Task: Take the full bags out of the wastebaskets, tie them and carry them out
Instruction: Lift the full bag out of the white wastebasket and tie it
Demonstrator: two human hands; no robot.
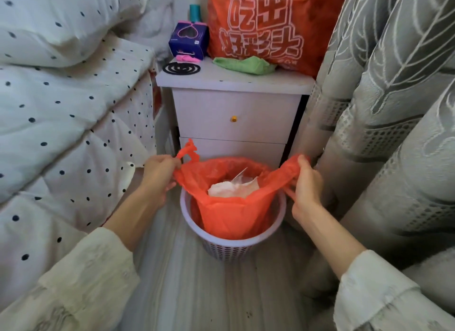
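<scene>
An orange plastic bag (231,215) sits partly raised in a pale lilac perforated wastebasket (229,244) on the floor in front of a nightstand. White crumpled waste (231,186) shows through the bag's open mouth. My left hand (158,174) grips the bag's left handle, whose loop sticks up above my fingers. My right hand (306,185) grips the right handle. Both hands pull the top edges outward, above the basket's rim.
A white two-drawer nightstand (234,116) stands right behind the basket, with a big orange printed bag (266,27), a green cloth (243,64), a purple box (188,40) and a black coil on top. A dotted white bed (61,121) lies left; grey patterned curtains (384,109) hang right.
</scene>
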